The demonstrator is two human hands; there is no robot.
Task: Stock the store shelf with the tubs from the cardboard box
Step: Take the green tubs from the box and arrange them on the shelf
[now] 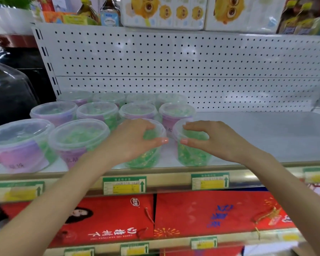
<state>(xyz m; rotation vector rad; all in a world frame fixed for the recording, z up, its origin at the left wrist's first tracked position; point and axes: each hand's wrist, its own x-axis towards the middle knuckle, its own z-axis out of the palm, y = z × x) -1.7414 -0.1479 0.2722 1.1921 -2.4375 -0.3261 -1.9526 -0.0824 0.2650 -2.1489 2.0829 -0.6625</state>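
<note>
Plastic left tub (146, 159), upright, sits clasped beneath the left grip (135, 139); right tub (194, 156) likewise beneath the right grip (211, 139), shelf (266, 133) stretching rightward.

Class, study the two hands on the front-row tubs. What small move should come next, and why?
Probably release both and draw back. The left hand grips the left tub, the right hand the right tub; both tubs seem to stand upright on the shelf, in line with the other front tubs.
</note>
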